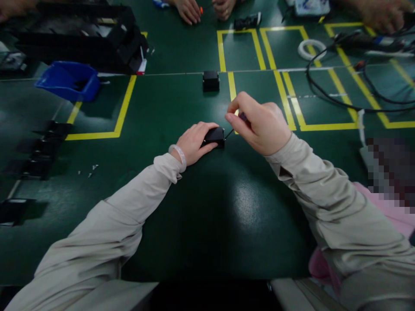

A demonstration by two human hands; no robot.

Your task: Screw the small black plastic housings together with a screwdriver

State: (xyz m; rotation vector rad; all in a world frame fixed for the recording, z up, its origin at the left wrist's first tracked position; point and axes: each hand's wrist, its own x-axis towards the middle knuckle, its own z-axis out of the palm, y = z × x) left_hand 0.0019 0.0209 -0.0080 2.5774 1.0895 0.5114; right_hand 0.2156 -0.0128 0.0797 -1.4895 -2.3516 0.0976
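My left hand (pixel 196 142) is closed around a small black box (pixel 215 137), pressing it to the green tabletop with fingers behind and thumb in front. My right hand (pixel 259 123) grips a screwdriver, mostly hidden in the fingers. Its thin dark shaft (pixel 229 133) slants down to the box's right side, where a small shiny spot shows; whether the tip touches a screw I cannot tell. A second black box (pixel 211 81) of similar look sits farther back on the table. Several small screws (pixel 94 167) lie loose left of my left hand.
A blue bin (pixel 69 81) and a large black tray (pixel 81 47) stand at the left. Black parts (pixel 40 151) line the left side. A black cable (pixel 319 88) and white tape roll (pixel 311 49) lie right. Co-workers' hands (pixel 189 9) show at the far side.
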